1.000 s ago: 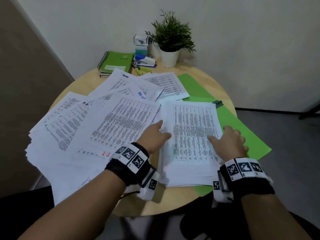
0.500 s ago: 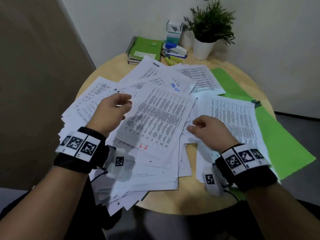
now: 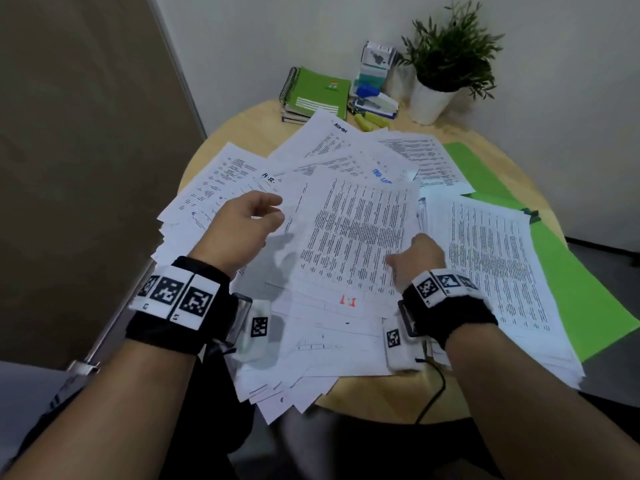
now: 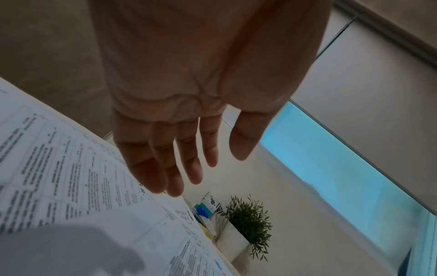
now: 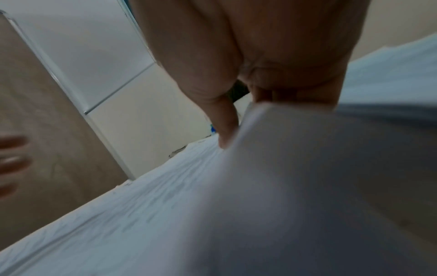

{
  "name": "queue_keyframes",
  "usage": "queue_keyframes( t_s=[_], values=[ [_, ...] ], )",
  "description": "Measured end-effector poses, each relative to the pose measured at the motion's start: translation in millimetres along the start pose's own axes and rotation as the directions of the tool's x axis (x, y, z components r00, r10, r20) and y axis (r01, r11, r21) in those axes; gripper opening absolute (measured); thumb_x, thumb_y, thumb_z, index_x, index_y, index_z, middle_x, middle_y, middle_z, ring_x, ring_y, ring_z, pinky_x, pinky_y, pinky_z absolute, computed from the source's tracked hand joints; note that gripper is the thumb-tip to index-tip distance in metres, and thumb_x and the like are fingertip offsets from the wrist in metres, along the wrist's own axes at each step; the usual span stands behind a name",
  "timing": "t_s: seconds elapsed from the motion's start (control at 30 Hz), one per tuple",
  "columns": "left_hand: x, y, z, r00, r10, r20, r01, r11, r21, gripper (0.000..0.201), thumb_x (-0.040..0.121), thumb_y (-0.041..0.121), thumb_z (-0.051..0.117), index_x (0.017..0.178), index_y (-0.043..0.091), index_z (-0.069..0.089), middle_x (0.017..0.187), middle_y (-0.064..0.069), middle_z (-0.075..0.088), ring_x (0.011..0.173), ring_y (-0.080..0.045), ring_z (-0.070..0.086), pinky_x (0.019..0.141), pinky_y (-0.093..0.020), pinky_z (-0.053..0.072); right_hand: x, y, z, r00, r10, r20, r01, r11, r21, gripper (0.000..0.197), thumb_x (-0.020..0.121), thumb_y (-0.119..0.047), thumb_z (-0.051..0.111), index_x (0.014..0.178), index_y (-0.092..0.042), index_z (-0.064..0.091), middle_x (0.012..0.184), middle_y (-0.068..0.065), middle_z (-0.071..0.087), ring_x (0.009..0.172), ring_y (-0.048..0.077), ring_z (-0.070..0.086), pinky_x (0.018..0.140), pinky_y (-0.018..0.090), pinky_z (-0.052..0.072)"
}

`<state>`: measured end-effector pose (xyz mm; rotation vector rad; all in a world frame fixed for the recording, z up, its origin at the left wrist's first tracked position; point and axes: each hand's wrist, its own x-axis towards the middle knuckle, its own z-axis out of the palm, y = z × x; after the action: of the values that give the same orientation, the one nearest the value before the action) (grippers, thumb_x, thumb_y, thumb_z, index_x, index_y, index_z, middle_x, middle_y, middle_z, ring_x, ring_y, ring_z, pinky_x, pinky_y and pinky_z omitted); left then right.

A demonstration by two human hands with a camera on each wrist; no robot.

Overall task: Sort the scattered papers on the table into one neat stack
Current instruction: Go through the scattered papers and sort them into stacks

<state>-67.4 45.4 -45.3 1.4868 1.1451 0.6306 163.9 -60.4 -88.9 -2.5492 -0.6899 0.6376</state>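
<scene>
Printed white papers [image 3: 221,174] lie scattered across the left and middle of the round wooden table [image 3: 239,133]. A squarer stack of papers [image 3: 491,258] rests on the right, on a green folder [image 3: 571,292]. My right hand [image 3: 412,252] pinches the right edge of the top printed sheet [image 3: 353,230], which bears a red mark near its lower edge. In the right wrist view the thumb [image 5: 227,119] lies against that white sheet [image 5: 307,168]. My left hand [image 3: 266,213] hovers above the scattered pile with straight fingers [image 4: 189,168] and holds nothing, over the papers [image 4: 71,186].
At the table's far side stand a green spiral notebook [image 3: 317,93], a blue and white stapler [image 3: 374,98], yellow highlighters [image 3: 372,121], small boxes [image 3: 375,60] and a potted plant [image 3: 446,53]. Several sheets overhang the near edge. A brown panel [image 3: 86,150] rises at the left.
Both hands left the right stack and moved left. The left hand rose over the scattered pile. The right hand took hold of the top sheet's right edge.
</scene>
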Motion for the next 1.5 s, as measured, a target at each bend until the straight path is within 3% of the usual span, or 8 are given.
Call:
queue_keyframes(
  t_s=[0.23,0.4,0.5,0.83,1.0,1.17,1.37,1.5],
  values=[
    [-6.8,-0.8,-3.9,1.0,-0.027,0.011,0.027,0.999,-0.031,0.027,0.094,0.017,0.06,0.12,0.023,0.059,0.103,0.001,0.061,0.092,-0.019,0.059,0.076,-0.034,0.049,-13.6,11.0,-43.8,0.968,-0.229,-0.104,0.249,0.931,0.266,0.012,0.093,-0.013,0.056,0.084,-0.018,0.05,0.075,0.004,0.056,0.061,0.023,0.046,0.055,0.025,0.036],
    [-14.3,6.9,-6.5,0.992,-0.103,-0.066,0.102,0.995,-0.021,0.064,0.093,0.037,0.06,0.149,0.031,0.028,0.128,0.006,0.048,0.11,-0.014,0.053,0.09,-0.03,0.041,-36.6,-5.2,-54.2,0.914,-0.406,0.013,0.276,0.645,0.713,0.022,0.089,-0.001,0.056,0.077,-0.02,0.058,0.085,0.017,0.069,0.081,0.035,0.062,0.082,0.059,0.05],
    [-15.0,7.1,-16.8,0.997,-0.066,-0.029,0.065,0.996,-0.057,0.047,0.093,0.033,0.06,0.137,0.026,0.045,0.124,0.006,0.064,0.105,-0.003,0.064,0.094,-0.023,0.048,-39.4,-18.4,-46.9,0.869,-0.483,0.103,0.257,0.621,0.74,0.021,0.084,-0.005,0.062,0.074,-0.023,0.062,0.084,0.013,0.068,0.085,0.029,0.058,0.087,0.058,0.046],
    [-14.2,-8.3,-43.7,0.98,-0.135,-0.145,0.124,0.989,-0.08,0.046,0.056,0.001,0.051,0.091,0.024,0.07,0.094,-0.007,0.074,0.095,-0.039,0.067,0.078,-0.044,0.053,-30.9,-28.8,-18.4,0.906,-0.366,0.214,0.22,0.837,0.501,0.004,0.091,-0.02,0.063,0.089,-0.017,0.062,0.082,0.0,0.065,0.072,0.019,0.061,0.066,0.032,0.051],
    [-12.7,-7.1,-46.9,0.965,-0.109,-0.238,0.078,0.987,-0.138,0.036,0.082,0.012,0.061,0.114,0.027,0.069,0.106,0.005,0.073,0.101,-0.02,0.068,0.094,-0.048,0.053,-31.0,-17.0,15.9,0.998,-0.041,0.043,0.05,0.969,-0.24,0.079,0.076,-0.044,0.075,0.132,-0.003,0.038,0.131,0.018,0.045,0.119,0.036,0.049,0.092,0.041,0.044],
    [-13.9,-8.2,-49.7,0.967,-0.088,-0.238,0.052,0.987,-0.155,0.031,0.093,0.009,0.057,0.12,0.021,0.066,0.109,0.001,0.072,0.101,-0.021,0.068,0.093,-0.043,0.053,-27.7,-4.6,25.9,0.999,-0.047,0.012,0.047,0.999,-0.021,0.058,0.078,-0.019,0.078,0.119,-0.001,0.042,0.105,0.018,0.059,0.073,0.024,0.056,0.058,0.028,0.045],
    [-16.8,-7.8,-48.9,0.975,-0.092,-0.202,0.057,0.984,-0.17,0.026,0.094,0.009,0.056,0.11,0.027,0.067,0.104,0.004,0.073,0.097,-0.02,0.069,0.093,-0.046,0.053,-29.5,3.6,20.7,1.0,-0.008,0.03,0.011,0.994,-0.106,0.088,0.072,-0.043,0.08,0.136,-0.003,0.035,0.132,0.018,0.048,0.115,0.034,0.053,0.085,0.036,0.048],
    [-17.2,-5.3,-46.3,0.979,-0.089,-0.181,0.051,0.978,-0.204,0.026,0.095,0.005,0.055,0.098,0.028,0.067,0.103,0.003,0.072,0.098,-0.022,0.069,0.094,-0.046,0.052,-29.1,2.9,10.7,0.998,-0.015,0.053,0.017,0.999,-0.032,0.045,0.085,-0.018,0.071,0.122,-0.007,0.047,0.111,0.016,0.056,0.077,0.024,0.058,0.059,0.022,0.04]
  ],
)
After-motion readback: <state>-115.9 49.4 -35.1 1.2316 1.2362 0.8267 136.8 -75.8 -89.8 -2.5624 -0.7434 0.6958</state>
